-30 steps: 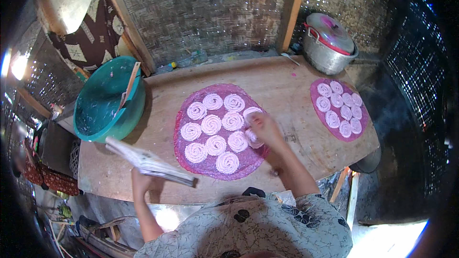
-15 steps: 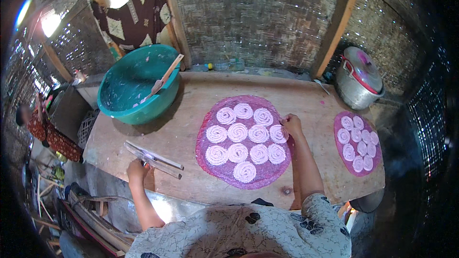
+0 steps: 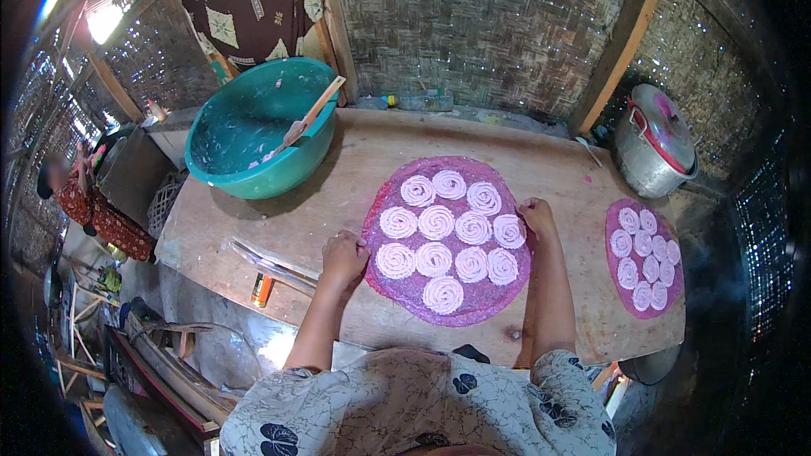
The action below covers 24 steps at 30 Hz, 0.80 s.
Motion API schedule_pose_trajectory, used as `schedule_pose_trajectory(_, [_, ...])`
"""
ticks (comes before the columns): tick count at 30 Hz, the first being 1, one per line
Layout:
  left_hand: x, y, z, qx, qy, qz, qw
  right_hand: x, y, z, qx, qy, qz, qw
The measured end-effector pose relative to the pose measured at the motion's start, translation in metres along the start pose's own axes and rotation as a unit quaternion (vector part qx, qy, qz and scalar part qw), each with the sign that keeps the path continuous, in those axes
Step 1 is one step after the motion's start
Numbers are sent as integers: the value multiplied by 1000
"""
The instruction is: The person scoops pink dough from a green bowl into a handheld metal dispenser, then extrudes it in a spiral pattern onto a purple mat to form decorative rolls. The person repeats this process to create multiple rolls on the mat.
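Head view showed the left hand (image 3: 345, 258) and the right hand (image 3: 538, 218) at opposite sides of a round purple sheet (image 3: 486, 304). Each grip was narrow, the fingers gathered at the sheet's rim; whether either one was pinching it I could not tell. The sheet lay on the bench (image 3: 380, 131), between the two forearms, and carried twelve pale pink swirls (image 3: 436, 222).

In my judgement the sheet was thin, light and floppy, likely to sag in the middle if lifted by one edge alone. The swirls looked soft and easy to smear. The rim was therefore the place to take hold, at two facing points, with the fingertips outside the swirls. The right-hand side left less room, because one swirl sat close to the fingers there; the lower left edge had a wider bare margin. How slippery the sheet was could not be seen.

Being nearly round, the sheet had no clear long axis and pointed nowhere. Its swirls formed rough rows running left to right, with a single one nearest the person.

Beyond the left wrist, a pair of flat strips (image 3: 274, 266) slanted from upper left to lower right, a small orange cylinder (image 3: 263, 290) just beside them. Farther out stood a green basin (image 3: 262, 173) at the left with a wooden spatula (image 3: 317, 110) across its rim, and at the right lay a second purple sheet (image 3: 673, 287) with swirls, nearer the person than a lidded metal pot (image 3: 650, 160).
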<state>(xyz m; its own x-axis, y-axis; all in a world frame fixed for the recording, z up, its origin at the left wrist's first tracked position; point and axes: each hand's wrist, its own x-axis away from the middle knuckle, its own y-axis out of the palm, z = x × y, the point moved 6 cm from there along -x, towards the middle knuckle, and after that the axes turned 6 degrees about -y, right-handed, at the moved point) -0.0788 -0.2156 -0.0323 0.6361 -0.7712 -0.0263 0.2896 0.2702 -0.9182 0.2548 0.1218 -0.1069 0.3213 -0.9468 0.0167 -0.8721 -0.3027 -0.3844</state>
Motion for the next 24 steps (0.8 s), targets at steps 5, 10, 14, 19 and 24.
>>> schedule_pose_trajectory(5, [-4, -6, 14, 50, 32, 16, 998, 1, -5, 5, -11, -18, 1, 1000])
schedule_pose_trajectory(10, [-4, -20, 33, 221, 80, 31, 972, 4, -7, 3, -19, -69, 38, 997])
schedule_pose_trajectory(14, [-13, -25, 41, 303, 52, -11, 952, 32, -20, -50, 20, -145, 66, 987])
schedule_pose_trajectory(19, [-14, -57, 88, 404, 100, -54, 908, 87, -69, -123, 111, -146, 137, 973])
schedule_pose_trajectory(24, [-14, -65, 137, 405, 158, -100, 895, 125, -141, -126, 128, -153, 245, 949])
